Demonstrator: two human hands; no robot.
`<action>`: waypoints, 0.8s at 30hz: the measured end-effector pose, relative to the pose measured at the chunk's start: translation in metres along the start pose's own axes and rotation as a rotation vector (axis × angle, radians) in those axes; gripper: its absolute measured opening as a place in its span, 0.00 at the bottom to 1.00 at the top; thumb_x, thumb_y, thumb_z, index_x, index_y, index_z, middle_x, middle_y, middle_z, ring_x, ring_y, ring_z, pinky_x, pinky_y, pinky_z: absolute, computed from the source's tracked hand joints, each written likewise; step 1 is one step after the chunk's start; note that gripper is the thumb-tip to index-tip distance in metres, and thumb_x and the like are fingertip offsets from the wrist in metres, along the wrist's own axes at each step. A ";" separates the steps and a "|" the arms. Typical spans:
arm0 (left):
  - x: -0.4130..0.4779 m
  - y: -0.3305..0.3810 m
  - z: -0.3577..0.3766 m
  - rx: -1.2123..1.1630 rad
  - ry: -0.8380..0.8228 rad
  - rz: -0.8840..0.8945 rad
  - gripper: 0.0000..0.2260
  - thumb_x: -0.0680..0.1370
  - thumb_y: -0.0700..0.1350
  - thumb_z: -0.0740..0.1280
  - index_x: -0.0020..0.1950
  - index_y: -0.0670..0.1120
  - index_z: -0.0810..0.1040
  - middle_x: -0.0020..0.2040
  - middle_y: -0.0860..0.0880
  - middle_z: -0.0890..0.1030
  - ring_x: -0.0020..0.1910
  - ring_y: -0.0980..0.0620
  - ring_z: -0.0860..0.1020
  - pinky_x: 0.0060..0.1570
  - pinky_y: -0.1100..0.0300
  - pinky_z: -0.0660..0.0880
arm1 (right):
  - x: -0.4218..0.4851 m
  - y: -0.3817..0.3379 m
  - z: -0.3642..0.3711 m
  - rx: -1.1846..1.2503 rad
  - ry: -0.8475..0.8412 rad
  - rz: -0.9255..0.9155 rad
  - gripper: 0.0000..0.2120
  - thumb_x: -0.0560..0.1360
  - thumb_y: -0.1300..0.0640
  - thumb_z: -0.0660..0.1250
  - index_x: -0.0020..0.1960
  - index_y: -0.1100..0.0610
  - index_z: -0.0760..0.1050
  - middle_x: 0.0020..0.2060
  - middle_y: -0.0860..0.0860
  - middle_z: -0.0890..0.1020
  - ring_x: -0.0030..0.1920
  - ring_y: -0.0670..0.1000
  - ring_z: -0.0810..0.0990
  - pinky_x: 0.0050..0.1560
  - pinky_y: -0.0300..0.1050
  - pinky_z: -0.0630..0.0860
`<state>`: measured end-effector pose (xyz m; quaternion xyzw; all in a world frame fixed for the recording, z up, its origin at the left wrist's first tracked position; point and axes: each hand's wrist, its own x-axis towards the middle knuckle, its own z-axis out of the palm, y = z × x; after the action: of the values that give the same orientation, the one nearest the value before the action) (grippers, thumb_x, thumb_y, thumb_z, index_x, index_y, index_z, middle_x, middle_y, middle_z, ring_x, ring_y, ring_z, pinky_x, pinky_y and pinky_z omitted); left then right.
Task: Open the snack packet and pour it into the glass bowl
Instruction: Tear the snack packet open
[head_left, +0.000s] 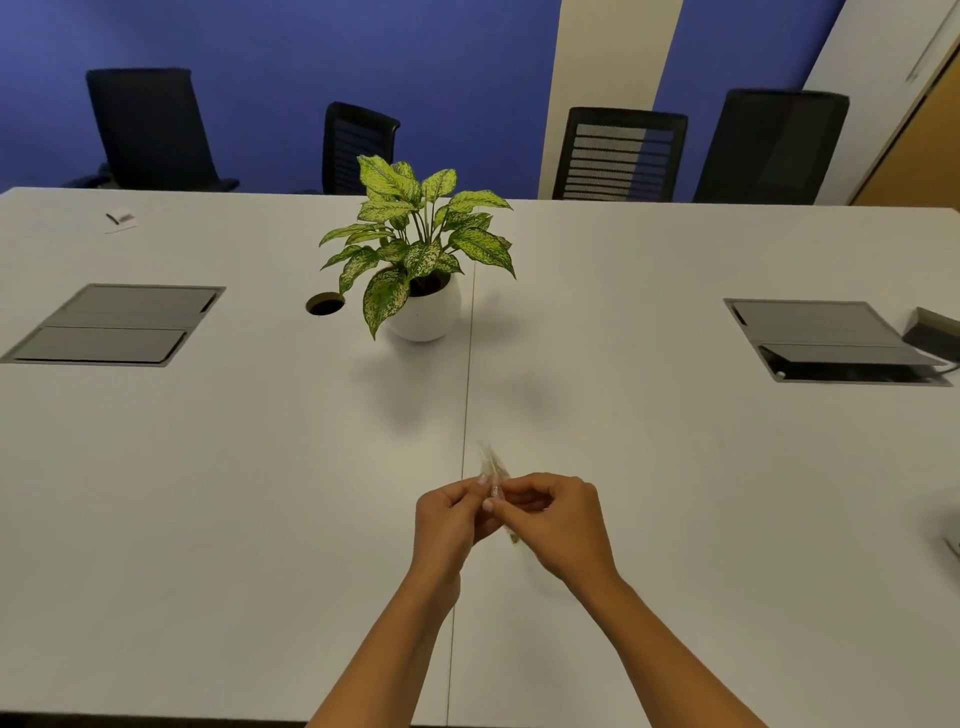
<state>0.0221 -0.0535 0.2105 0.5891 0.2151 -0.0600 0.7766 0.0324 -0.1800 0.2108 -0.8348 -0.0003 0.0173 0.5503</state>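
The packet is pinched between both hands above the table. The left hand and right hand are closed on its lower part; its blurred upper end projects beyond the fingertips.

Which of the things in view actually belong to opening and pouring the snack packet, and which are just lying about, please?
Part of the job:
- snack packet, clear, pinched between both hands
- left hand
- right hand
- No glass bowl is in view.

Just lying about:
- potted plant
- paper slip with pen
- two cable hatches
- office chairs
- grey box
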 end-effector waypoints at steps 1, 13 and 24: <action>0.000 -0.001 0.000 -0.004 -0.004 -0.006 0.10 0.80 0.44 0.65 0.49 0.42 0.86 0.44 0.45 0.88 0.45 0.49 0.86 0.40 0.65 0.81 | -0.001 0.001 0.001 0.006 0.008 0.001 0.11 0.67 0.49 0.77 0.48 0.51 0.85 0.38 0.44 0.87 0.39 0.40 0.85 0.44 0.35 0.81; -0.001 -0.009 0.003 0.112 0.054 0.083 0.06 0.76 0.42 0.69 0.45 0.45 0.86 0.40 0.47 0.87 0.42 0.49 0.86 0.40 0.64 0.81 | -0.006 0.007 0.007 -0.042 0.068 0.007 0.05 0.74 0.53 0.71 0.47 0.51 0.84 0.36 0.42 0.85 0.38 0.40 0.84 0.40 0.31 0.80; 0.010 -0.007 0.015 0.320 0.118 0.253 0.08 0.78 0.48 0.67 0.46 0.46 0.84 0.39 0.48 0.86 0.38 0.53 0.85 0.44 0.56 0.83 | 0.004 -0.001 0.005 -0.025 0.191 0.016 0.08 0.75 0.51 0.70 0.45 0.53 0.84 0.37 0.46 0.86 0.35 0.46 0.84 0.38 0.43 0.82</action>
<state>0.0322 -0.0681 0.2035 0.7298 0.1722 0.0395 0.6605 0.0363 -0.1753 0.2094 -0.8395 0.0584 -0.0580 0.5371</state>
